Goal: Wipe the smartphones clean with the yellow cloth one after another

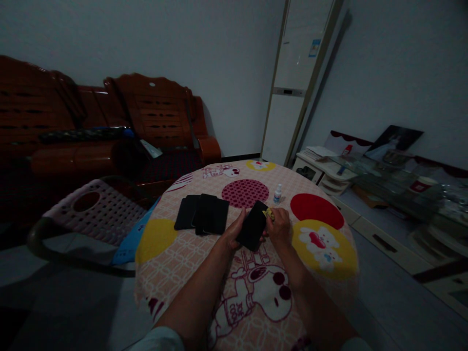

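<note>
My left hand (233, 233) grips a black phone (253, 225) by its left edge and holds it tilted just above the round table (175, 258). My right hand (279, 225) is closed around a small yellow cloth (269, 213) pressed against the phone's right edge. Several more black phones (203, 214) lie overlapping in a row on the tablecloth, to the left of my hands.
A small white dropper bottle (278, 193) stands on the table beyond my right hand. A pink plastic chair (95, 207) sits left of the table. A wooden sofa (109, 126) fills the back left; a tall white air conditioner (296, 83) and low cabinets (365, 195) stand right.
</note>
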Motion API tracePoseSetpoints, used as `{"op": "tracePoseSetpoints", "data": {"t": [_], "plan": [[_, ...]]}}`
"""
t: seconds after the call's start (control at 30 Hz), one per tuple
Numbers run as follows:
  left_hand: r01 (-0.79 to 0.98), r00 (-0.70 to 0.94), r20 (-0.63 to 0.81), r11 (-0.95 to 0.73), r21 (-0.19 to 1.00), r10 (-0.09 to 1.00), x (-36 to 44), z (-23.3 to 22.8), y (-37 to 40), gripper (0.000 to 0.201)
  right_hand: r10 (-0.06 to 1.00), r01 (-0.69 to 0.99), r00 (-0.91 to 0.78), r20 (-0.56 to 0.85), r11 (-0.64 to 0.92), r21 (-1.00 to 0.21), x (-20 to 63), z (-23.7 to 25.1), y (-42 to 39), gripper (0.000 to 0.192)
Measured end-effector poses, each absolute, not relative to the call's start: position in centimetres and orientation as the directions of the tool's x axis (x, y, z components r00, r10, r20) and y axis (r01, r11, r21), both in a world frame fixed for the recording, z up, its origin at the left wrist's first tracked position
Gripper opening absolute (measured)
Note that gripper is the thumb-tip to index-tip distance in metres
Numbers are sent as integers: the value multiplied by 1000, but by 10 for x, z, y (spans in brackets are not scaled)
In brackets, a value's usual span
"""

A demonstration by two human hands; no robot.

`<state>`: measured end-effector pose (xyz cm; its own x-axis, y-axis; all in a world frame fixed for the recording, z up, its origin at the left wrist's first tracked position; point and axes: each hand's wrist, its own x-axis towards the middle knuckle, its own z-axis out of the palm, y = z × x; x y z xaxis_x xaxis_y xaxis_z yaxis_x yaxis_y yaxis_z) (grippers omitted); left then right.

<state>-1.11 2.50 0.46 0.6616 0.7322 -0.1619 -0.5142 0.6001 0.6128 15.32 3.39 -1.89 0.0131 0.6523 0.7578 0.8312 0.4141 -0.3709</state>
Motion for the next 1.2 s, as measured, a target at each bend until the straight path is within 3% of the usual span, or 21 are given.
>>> {"op": "tracePoseSetpoints", "data": {"t": [0.33,0.5,0.83,1.03,1.2], "plan": [[-662,434,-243,490,568,868,-17,-3,36,55,665,735,-290,689,615,-284,127,-16,11,18],[-660,370,-271,456,597,889,-23,-6,41,51,603,635,-416,680,728,-257,115,-16,0,17],[-622,502,-187,503,600,844,-15,0,32,50,630,760,-180,756,577,-299,133,-17,19,23],[-495,693,-147,614,615,706,-13,7,23,61,627,828,-1,779,437,-351,148,-20,29,23],[-473,671,-186,608,638,717,-13,5,23,62,626,804,-39,779,482,-347,146,-19,27,23]]}}
